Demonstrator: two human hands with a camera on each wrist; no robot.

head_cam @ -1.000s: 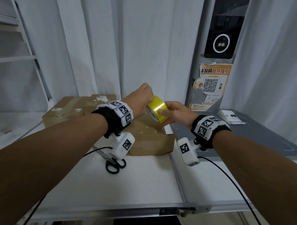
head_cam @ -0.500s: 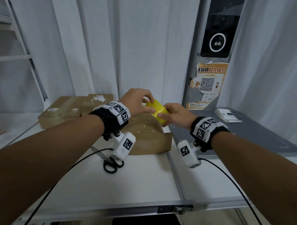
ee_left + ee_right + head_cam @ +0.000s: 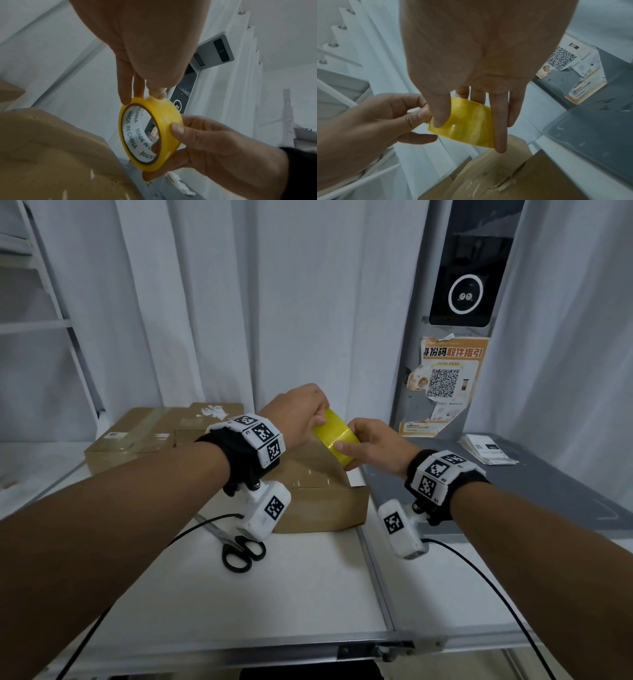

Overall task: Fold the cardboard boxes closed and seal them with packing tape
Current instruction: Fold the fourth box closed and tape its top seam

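White table (image 3: 274, 594) with cardboard boxes (image 3: 318, 494), black-handled scissors (image 3: 239, 553); adjoining grey surface (image 3: 534, 494) with papers (image 3: 488, 448).

The tape roll (image 3: 337, 437) sat at frame centre, held above the near box (image 3: 318, 491) on the tabletop (image 3: 274, 594). Left hand (image 3: 301, 414) was at the roll's upper left edge; right hand (image 3: 371, 445) gripped its lower right. Scissors (image 3: 239, 549) lay on the tabletop just below the near box, left of centre. Two further boxes (image 3: 137, 436) lay behind, toward the left of the frame. A poster (image 3: 445, 385) hung upper right, on a post behind the tabletop; papers (image 3: 486, 448) lay at right.
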